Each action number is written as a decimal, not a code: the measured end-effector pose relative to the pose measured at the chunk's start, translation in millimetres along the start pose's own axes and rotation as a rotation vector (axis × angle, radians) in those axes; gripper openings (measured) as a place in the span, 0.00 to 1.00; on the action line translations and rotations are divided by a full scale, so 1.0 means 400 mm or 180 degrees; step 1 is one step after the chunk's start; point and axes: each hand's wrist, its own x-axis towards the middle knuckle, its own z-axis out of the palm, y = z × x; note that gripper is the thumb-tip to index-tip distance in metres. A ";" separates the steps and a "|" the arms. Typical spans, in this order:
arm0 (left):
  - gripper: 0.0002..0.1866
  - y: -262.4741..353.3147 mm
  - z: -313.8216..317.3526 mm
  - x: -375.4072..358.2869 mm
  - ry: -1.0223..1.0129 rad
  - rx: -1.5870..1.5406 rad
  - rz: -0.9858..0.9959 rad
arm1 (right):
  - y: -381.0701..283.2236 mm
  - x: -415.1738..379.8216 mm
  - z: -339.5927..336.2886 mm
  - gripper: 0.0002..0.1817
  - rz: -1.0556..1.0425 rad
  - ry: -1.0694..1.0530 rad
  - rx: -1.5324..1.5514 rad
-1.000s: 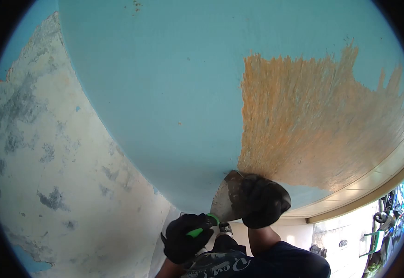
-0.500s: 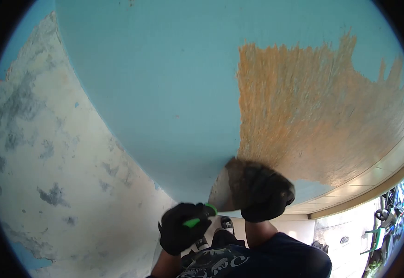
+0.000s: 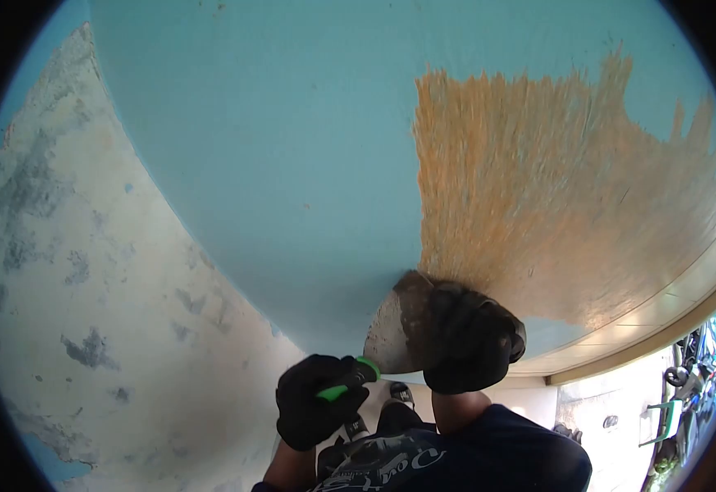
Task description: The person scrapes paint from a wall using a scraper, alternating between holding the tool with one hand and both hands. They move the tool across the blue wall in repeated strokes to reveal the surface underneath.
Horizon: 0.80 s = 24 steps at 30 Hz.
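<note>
My left hand (image 3: 313,403), in a black glove, is closed round the black and green handle (image 3: 350,384) of a scraper. Just right of that handle is a wide metal blade (image 3: 389,334), pale grey with a dark brown stained part, its upper corner at the wall. Whether handle and blade join is hard to see. Also gloved in black, my right hand (image 3: 471,340) is closed at the blade's right side, with its fingers partly in shadow. Past the hands stands a blue wall (image 3: 276,164) with a streaky orange-brown patch (image 3: 506,180), jagged along its upper edge.
To the left, a whitish wall (image 3: 153,328) with grey blotches meets the blue one in a corner. A beige ledge (image 3: 637,328) curves along the lower right. Beyond it are a green and white stool (image 3: 665,422) and parked motorbikes (image 3: 690,385). My shoes (image 3: 401,394) show below.
Both hands stay close together. The left hand and handle have shifted slightly left and up, and more of the pale blade shows beside the right hand. The view has tilted a little.
</note>
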 end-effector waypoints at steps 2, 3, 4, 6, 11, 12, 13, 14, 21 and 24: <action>0.20 -0.001 0.016 -0.023 -0.0069 0.0177 0.0053 | 0.007 0.025 0.010 0.14 -0.0410 -0.0141 0.0049; 0.19 0.002 0.027 -0.038 -0.0158 0.0354 0.0027 | 0.006 0.025 0.011 0.14 -0.0420 -0.0158 0.0075; 0.19 0.009 0.034 -0.037 -0.0023 0.0256 -0.0038 | 0.006 0.023 0.005 0.14 -0.0332 -0.0199 -0.0231; 0.18 0.020 0.014 -0.012 0.0091 0.0042 -0.0196 | 0.022 -0.049 -0.065 0.14 -0.0128 -0.0201 -0.0588; 0.18 0.009 0.016 -0.041 -0.0307 0.0303 -0.0022 | 0.020 -0.034 -0.043 0.12 -0.0113 0.0048 -0.0029; 0.20 0.036 0.007 -0.022 -0.0389 0.0600 0.0315 | 0.006 -0.007 -0.028 0.12 -0.0132 0.0033 -0.0014; 0.20 0.036 -0.001 -0.012 -0.0390 0.0594 0.0297 | -0.012 0.005 -0.023 0.12 -0.0149 -0.0355 -0.0393; 0.18 0.031 -0.013 -0.012 -0.0237 0.0097 -0.0093 | -0.023 -0.001 -0.024 0.12 -0.0139 -0.0734 -0.0777; 0.16 0.032 0.008 -0.017 -0.0185 0.0434 -0.0081 | 0.017 0.000 -0.008 0.16 -0.0370 0.0105 -0.0291; 0.16 0.033 0.004 0.007 0.0132 -0.0020 -0.0003 | 0.022 0.013 0.013 0.18 -0.0830 0.0253 -0.0076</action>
